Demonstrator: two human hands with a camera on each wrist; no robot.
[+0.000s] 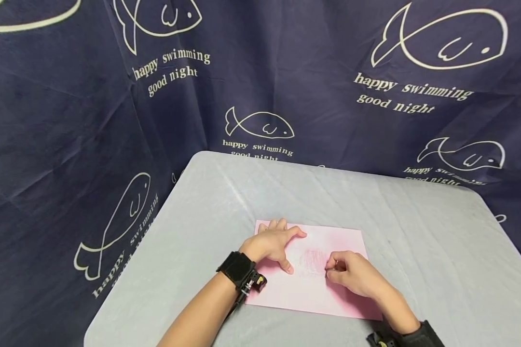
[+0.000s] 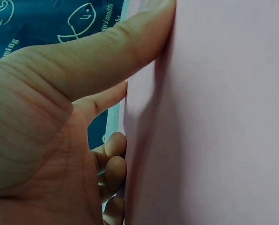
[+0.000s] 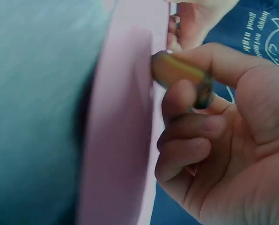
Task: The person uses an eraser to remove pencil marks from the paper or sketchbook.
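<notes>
Right hand (image 1: 356,274) pinching yellowish stub (image 3: 179,70), blurred, perhaps crayon, at pink sheet (image 1: 304,294), beside scribble (image 1: 314,261). Left hand (image 1: 271,243) spread on sheet, over grey table (image 1: 156,270). Risk: left pressure eases, sheet could slide; pinch slackens, stub could slip.
</notes>
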